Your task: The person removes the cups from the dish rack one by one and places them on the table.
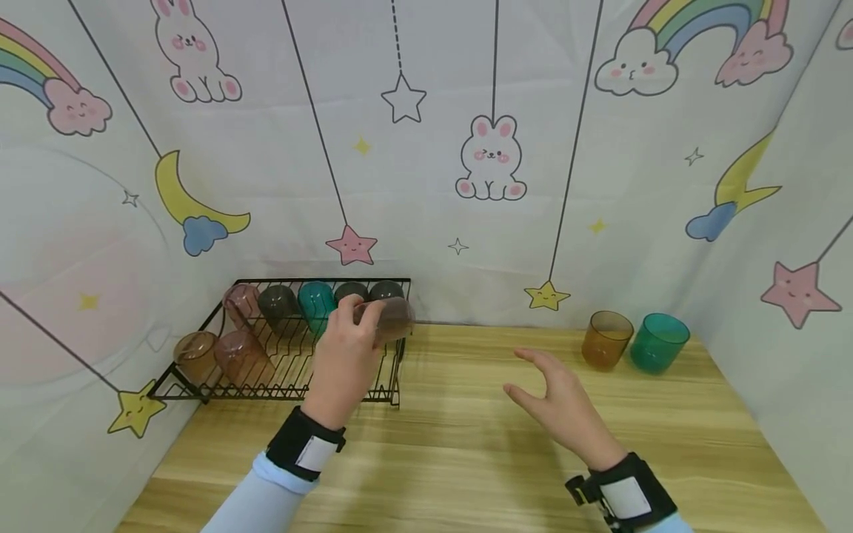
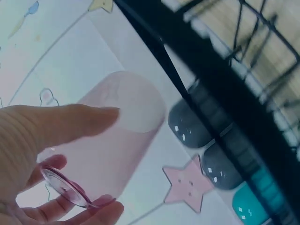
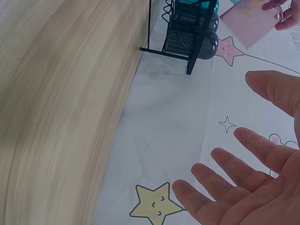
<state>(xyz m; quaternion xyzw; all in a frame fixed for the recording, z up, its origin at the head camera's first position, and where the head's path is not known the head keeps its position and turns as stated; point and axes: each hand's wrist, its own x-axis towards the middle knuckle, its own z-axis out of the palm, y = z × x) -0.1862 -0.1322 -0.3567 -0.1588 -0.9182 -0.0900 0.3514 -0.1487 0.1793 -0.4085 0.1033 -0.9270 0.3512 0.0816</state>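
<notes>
A: What is the left hand doing?

B: The left hand [image 1: 346,355] grips a pink cup [image 1: 395,320], thumb on 1 side and fingers on the other. This cup is in the air, above the right end of the black wire rack [image 1: 280,400].

A: And the right hand?

B: The right hand [image 1: 566,407] holds nothing. Thumb and fingers are spread wide above the wooden table [image 1: 453,459].

A: What is around, or in the way?

B: The rack's end is below the held cup. In the back row are 3 grey cups [image 1: 278,305], a teal cup [image 1: 316,300] and a rose cup [image 1: 241,300]; the hand and its cup partly cover this row. In front are an amber cup [image 1: 195,352] and a second rose cup [image 1: 241,355]. Well apart, at the far right, an orange cup [image 1: 606,340] and a green cup [image 1: 660,344] stand upright, side by side.

A: Where does the held cup point?

B: It lies sideways, its long axis almost level, from the left hand towards the person's right. Which end is the mouth, I cannot say surely; the glass is transparent and the wrist view is soft.
</notes>
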